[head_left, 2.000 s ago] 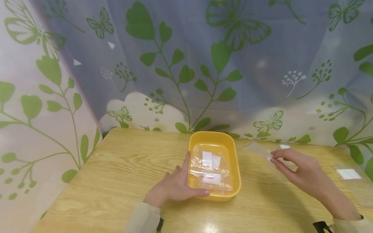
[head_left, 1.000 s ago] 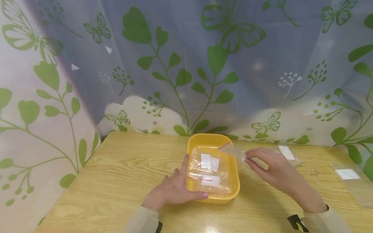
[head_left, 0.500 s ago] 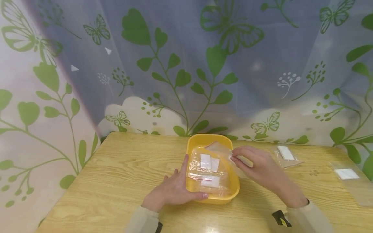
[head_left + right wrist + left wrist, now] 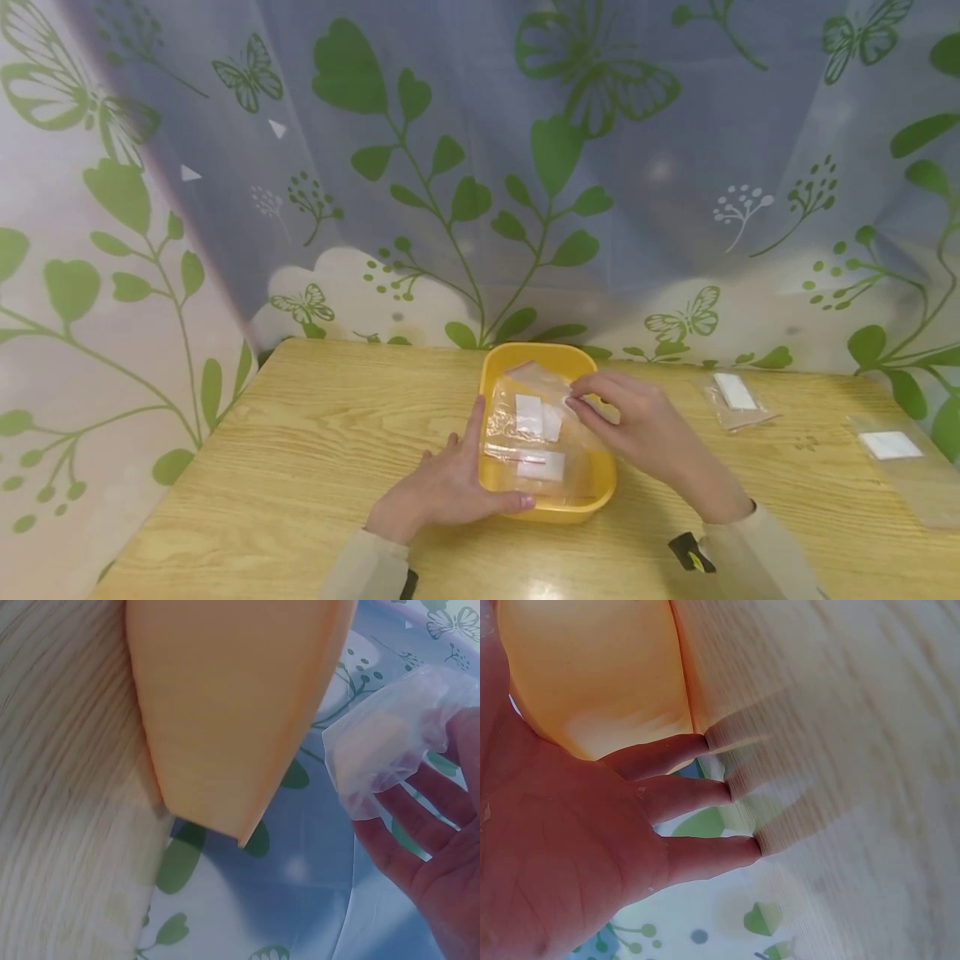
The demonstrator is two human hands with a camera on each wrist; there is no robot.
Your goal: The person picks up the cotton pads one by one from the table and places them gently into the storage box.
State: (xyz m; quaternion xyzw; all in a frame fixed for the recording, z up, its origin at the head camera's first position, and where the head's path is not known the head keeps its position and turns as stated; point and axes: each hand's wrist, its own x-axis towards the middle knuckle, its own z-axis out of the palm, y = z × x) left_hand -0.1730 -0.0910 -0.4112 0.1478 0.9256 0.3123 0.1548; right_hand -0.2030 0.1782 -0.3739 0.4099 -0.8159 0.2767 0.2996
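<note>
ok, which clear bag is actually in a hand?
The clear bag pinched in the right hand, over the yellow tray. Neither hand grips the far bag or near bag on the table, nor the bags inside the tray.

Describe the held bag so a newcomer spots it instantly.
On the wooden table, find the yellow tray. Over it in the head view, the right hand pinches a clear bag. Unlike the bags in the tray and the two on the table, it is the only one held.

Your table: wood-grained | yellow tub before you, by the far edge | clear bag to its right | second bag farther right, nearer you
</note>
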